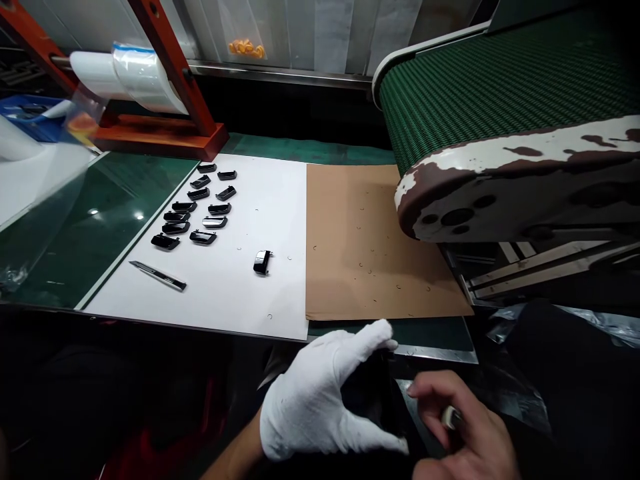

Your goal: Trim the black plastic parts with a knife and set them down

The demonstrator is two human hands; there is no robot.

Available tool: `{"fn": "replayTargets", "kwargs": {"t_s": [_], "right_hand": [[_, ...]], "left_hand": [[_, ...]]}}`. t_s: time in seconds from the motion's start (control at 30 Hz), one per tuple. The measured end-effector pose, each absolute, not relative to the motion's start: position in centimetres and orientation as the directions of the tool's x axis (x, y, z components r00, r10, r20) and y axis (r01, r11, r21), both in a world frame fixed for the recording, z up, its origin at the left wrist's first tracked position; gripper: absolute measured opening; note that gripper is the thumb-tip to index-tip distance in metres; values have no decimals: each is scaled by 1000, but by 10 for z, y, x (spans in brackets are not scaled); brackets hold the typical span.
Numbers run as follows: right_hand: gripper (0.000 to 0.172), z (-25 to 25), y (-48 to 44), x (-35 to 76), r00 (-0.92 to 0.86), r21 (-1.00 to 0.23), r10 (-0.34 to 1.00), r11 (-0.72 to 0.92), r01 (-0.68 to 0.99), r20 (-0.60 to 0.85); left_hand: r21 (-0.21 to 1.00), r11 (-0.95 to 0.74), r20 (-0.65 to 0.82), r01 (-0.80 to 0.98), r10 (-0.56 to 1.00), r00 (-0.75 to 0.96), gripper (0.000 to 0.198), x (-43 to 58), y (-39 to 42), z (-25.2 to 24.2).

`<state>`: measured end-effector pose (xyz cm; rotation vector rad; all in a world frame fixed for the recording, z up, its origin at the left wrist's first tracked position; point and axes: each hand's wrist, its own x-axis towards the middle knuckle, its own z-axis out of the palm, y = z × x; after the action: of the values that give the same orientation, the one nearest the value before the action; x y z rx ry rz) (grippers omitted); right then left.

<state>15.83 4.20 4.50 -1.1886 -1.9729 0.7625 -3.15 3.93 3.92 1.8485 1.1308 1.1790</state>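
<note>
My left hand (320, 393), in a white glove, is below the table's front edge. Its thumb and fingers span a black plastic part (370, 390), whose outline is mostly lost against the dark background. Just right of it, my bare right hand (470, 427) is curled round a small tool with a pale, rounded end (451, 418); the rest of the tool is hidden. Nearest on the white sheet (270, 207) lies a single glossy black piece (262, 262). Several similar black pieces (203, 237) form two rough columns farther left.
A craft knife (159, 275) lies at the sheet's front left. Brown cardboard (350, 233) with dark trimmings on it adjoins the sheet. At the right, a green conveyor belt (500, 87) overhangs the table. Plastic film rolls (145, 80) hang on an orange stand (155, 137) at the back left.
</note>
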Motion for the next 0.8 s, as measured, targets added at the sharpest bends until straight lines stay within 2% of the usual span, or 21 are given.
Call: {"fn": "replayTargets", "kwargs": {"t_s": [0.07, 0.17, 0.47, 0.57, 0.8], "right_hand": [[74, 47, 49, 160, -430, -737, 889, 396, 548, 158], [80, 56, 59, 158, -548, -727, 836, 393, 563, 28], [88, 66, 64, 157, -610, -715, 787, 373, 591, -93], [86, 64, 63, 155, -607, -714, 789, 373, 592, -91], [89, 61, 60, 150, -575, -651, 818, 456, 607, 37]], "left_hand": [[845, -417, 353, 335, 905, 235, 85, -30, 39, 39], [834, -423, 351, 354, 902, 250, 87, -28, 37, 38], [840, -433, 375, 326, 899, 227, 85, -26, 34, 36], [845, -441, 380, 301, 893, 242, 88, -26, 34, 34], [852, -410, 357, 325, 910, 211, 92, -25, 33, 33]]}}
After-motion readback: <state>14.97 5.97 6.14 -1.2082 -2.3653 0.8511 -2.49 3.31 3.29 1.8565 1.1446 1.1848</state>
